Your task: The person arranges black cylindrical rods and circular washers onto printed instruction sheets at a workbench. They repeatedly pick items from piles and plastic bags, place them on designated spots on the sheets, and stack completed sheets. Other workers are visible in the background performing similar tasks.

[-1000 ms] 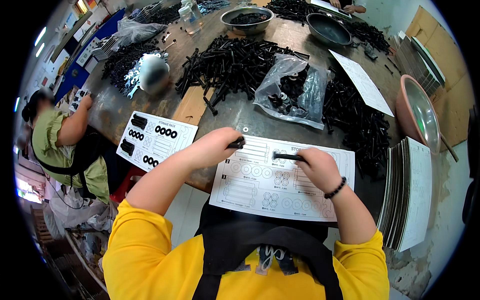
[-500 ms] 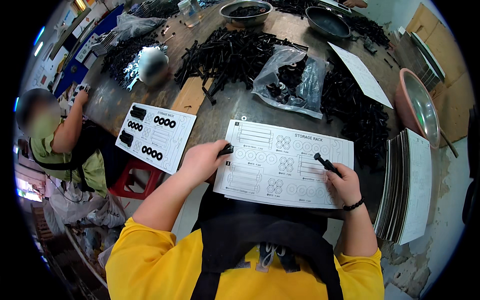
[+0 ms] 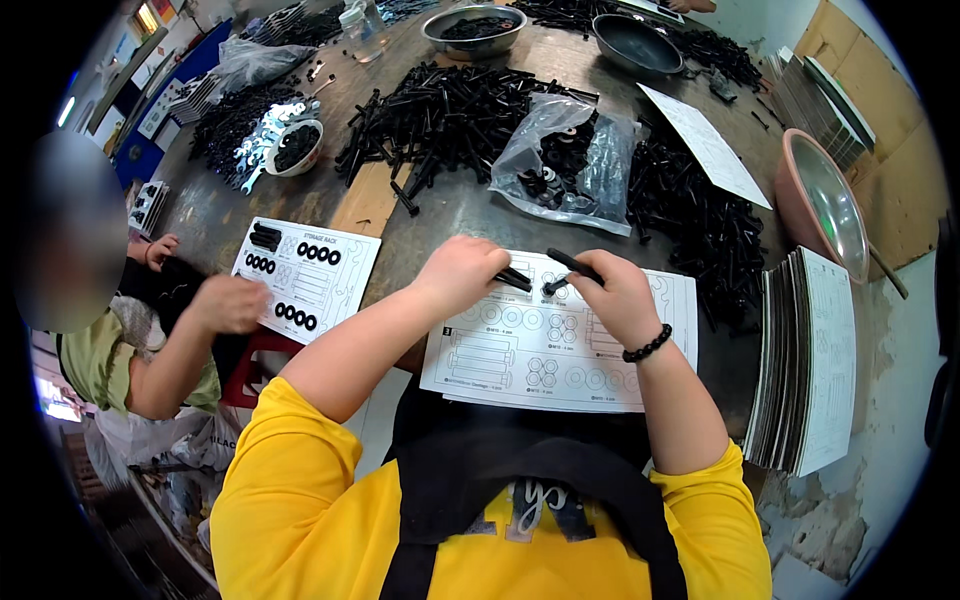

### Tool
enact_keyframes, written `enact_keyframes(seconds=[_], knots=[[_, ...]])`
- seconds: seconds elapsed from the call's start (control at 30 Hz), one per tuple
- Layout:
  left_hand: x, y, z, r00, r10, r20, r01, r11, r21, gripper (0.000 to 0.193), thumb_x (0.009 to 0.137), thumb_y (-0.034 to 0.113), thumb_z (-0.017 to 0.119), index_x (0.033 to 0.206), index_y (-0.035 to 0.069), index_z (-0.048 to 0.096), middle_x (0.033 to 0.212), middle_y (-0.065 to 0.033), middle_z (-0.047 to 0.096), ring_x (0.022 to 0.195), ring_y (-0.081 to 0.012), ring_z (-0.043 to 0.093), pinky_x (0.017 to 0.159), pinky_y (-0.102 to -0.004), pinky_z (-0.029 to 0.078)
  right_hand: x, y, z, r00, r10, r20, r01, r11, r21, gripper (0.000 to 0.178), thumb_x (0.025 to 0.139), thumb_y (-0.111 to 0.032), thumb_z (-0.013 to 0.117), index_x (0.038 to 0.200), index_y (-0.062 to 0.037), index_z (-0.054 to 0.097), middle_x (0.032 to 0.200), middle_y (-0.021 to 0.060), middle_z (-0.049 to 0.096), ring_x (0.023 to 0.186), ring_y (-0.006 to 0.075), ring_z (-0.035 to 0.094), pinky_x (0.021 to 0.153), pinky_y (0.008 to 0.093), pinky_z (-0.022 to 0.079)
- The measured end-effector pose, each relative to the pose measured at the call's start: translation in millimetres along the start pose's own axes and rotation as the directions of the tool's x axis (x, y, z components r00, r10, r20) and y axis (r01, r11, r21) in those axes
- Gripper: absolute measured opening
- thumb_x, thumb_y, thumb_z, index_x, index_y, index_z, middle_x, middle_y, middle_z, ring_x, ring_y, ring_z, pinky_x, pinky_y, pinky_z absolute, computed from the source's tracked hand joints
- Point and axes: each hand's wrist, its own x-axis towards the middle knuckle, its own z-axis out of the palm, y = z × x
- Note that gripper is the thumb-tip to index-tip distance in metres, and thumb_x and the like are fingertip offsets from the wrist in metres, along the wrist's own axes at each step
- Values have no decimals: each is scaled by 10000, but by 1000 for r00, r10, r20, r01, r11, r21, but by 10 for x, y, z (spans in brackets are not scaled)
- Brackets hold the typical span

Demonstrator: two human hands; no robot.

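Note:
My left hand (image 3: 460, 275) is closed on black bolts (image 3: 514, 280) above the top of a white printed sheet (image 3: 480, 330). Facing it, my right hand (image 3: 618, 295) pinches one or more black bolts (image 3: 574, 266), their heads pointing toward the left hand. Both hands cover part of the upper drawings on the sheet, which shows outlines of bolts, nuts and washers. Beyond the hands lies a clear plastic bag (image 3: 517, 165) with dark washers and nuts inside. A large pile of black bolts (image 3: 450, 115) spreads behind it.
At left, a co-worker's hand (image 3: 230, 303) hovers by another printed card (image 3: 345, 270) bearing black washers and bolts. A bowl of small black parts (image 3: 318, 150) stands beside loose wrenches (image 3: 262, 140). A stack of sheets (image 3: 825, 380) and a pink-rimmed basin (image 3: 790, 185) are at right.
Both my hands have moved up the sheet and closer together, bolts still in them. The co-worker has leaned nearer, with a hand now over the other card.

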Motion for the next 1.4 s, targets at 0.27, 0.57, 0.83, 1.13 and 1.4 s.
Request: enact_keyframes(seconds=[0.27, 0.57, 0.83, 1.13, 1.4], knots=[[-189, -231, -219, 950, -246, 193, 285, 937, -204, 431, 593, 260, 760, 945, 89, 579, 953, -64, 557, 914, -260, 551, 755, -351, 431, 322, -307, 471, 983, -114, 145, 142, 970, -198, 172, 785, -222, 598, 843, -60, 610, 809, 121, 615, 756, 303, 586, 672, 392, 464], [-186, -255, 28, 964, -249, 95, 263, 826, -499, 313, 728, 101, 665, 1028, 39, 602, 1028, -126, 531, 927, -283, 541, 795, -337, 455, 110, -212, 643, 935, -343, 88, 353, 918, -178, 120, 754, -141, 588, 838, -59, 563, 875, 93, 531, 834, 288, 547, 708, 384, 451], [-178, -118, -115, 970, -202, 139, 237, 917, -320, 461, 681, 155, 692, 1118, 103, 553, 1083, -102, 512, 1006, -293, 499, 915, -377, 361, 74, -49, 726, 992, -21, -123, 37, 991, 132, 310, 849, -207, 542, 1124, -63, 528, 1265, 140, 417, 1194, 267, 375, 1005, 367, 286], [-113, -33, -143, 958, -235, 167, 271, 929, -250, 488, 673, 258, 700, 1132, 168, 560, 1039, -99, 520, 974, -276, 495, 909, -385, 333, 70, -104, 980, 944, 323, -71, -23, 277, 961, 550, 954, -438, 243, 1307, -23, 322, 1400, 90, 272, 1350, 221, 122, 1101, 364, 54], [-63, 13, -167, 959, -215, 186, 252, 945, -209, 452, 675, 261, 705, 1103, 183, 581, 997, -96, 529, 959, -256, 497, 927, -376, 301, -119, 50, 502, 945, 313, -95, -52, 431, 901, 459, 957, -369, 318, 1265, -35, 378, 1291, 72, 405, 1219, 193, 350, 1049, 340, 224]])
